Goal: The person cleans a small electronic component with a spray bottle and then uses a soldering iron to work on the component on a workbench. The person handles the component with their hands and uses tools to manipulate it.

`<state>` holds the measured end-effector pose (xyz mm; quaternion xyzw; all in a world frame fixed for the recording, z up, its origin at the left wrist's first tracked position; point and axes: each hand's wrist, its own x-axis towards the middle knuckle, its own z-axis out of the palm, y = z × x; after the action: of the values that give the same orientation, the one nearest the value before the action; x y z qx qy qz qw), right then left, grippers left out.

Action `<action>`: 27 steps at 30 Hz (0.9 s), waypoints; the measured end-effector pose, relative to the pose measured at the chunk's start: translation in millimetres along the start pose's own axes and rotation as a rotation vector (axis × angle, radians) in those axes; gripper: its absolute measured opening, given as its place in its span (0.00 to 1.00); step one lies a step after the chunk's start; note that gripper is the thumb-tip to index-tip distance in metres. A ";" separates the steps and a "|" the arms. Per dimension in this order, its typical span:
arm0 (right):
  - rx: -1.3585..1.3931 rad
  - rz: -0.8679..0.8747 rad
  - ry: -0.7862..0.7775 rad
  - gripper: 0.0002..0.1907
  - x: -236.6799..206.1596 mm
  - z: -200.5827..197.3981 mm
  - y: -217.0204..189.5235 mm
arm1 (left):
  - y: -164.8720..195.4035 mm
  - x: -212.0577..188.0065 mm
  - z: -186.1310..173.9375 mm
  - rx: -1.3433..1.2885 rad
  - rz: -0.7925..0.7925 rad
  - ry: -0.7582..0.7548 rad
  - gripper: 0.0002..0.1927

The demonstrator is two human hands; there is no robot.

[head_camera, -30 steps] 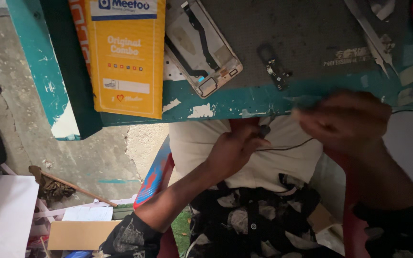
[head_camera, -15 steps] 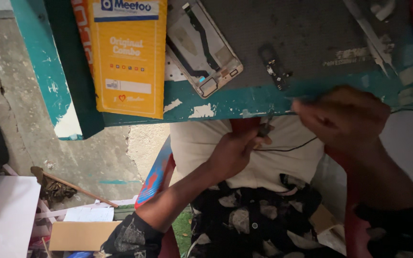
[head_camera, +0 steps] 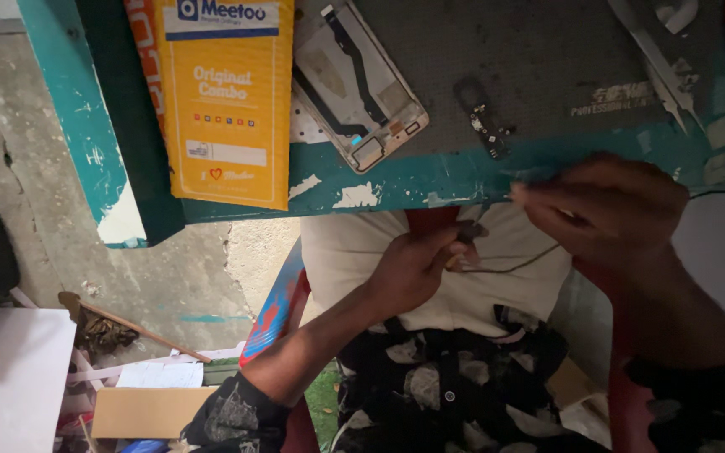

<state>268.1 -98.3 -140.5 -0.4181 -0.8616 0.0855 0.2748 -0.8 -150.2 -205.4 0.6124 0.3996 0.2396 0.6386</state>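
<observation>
My left hand pinches a small dark part just below the edge of the teal table. A thin dark wire runs from it toward my right hand, which is closed on the wire's other end at the table edge. Both hands hover over my lap, above a white cloth. On the grey mat lie an opened phone frame and a small dark circuit strip.
An orange padded envelope lies on the table's left part. Metal tweezers rest on the mat at the right. On the floor to the left are a cardboard box, papers and a white panel.
Both hands stay at the table edge with the wire; my left hand has shifted slightly up toward the edge. Nothing was let go.
</observation>
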 end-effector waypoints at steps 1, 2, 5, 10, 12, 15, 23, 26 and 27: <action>-0.001 0.028 0.008 0.10 -0.3 -0.6 -1.0 | 2.0 0.1 -1.2 -0.029 0.030 0.005 0.12; -0.002 0.054 0.016 0.10 0.5 -1.5 -0.8 | 3.7 -0.2 -2.9 -0.058 0.061 0.012 0.12; 0.043 -0.040 -0.007 0.09 5.8 -3.8 0.0 | 7.2 0.8 -5.5 -0.020 0.100 0.030 0.12; 0.006 0.057 0.002 0.08 13.2 -6.0 -7.9 | 7.6 2.3 -4.8 0.022 -0.019 -0.014 0.11; 0.047 0.087 -0.007 0.08 14.5 -8.0 -9.2 | 7.5 1.5 -3.9 0.054 0.032 0.015 0.10; 0.155 0.020 -0.021 0.09 15.3 -9.2 -7.0 | 7.2 1.5 -3.2 0.000 0.016 -0.001 0.10; 0.120 -0.078 -0.050 0.11 13.3 -7.2 -2.2 | 8.8 2.8 -4.2 -0.029 -0.087 -0.065 0.10; -0.102 -0.132 -0.004 0.11 11.4 -7.0 0.8 | 9.0 2.6 -4.3 -0.006 -0.030 -0.048 0.09; -0.056 -0.104 0.008 0.10 10.4 -6.6 1.8 | 8.9 2.8 -4.1 -0.002 -0.006 -0.045 0.09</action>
<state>267.8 -89.7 -131.4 -0.3806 -0.8832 0.0454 0.2703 -0.9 -144.3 -197.1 0.6159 0.3869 0.2242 0.6487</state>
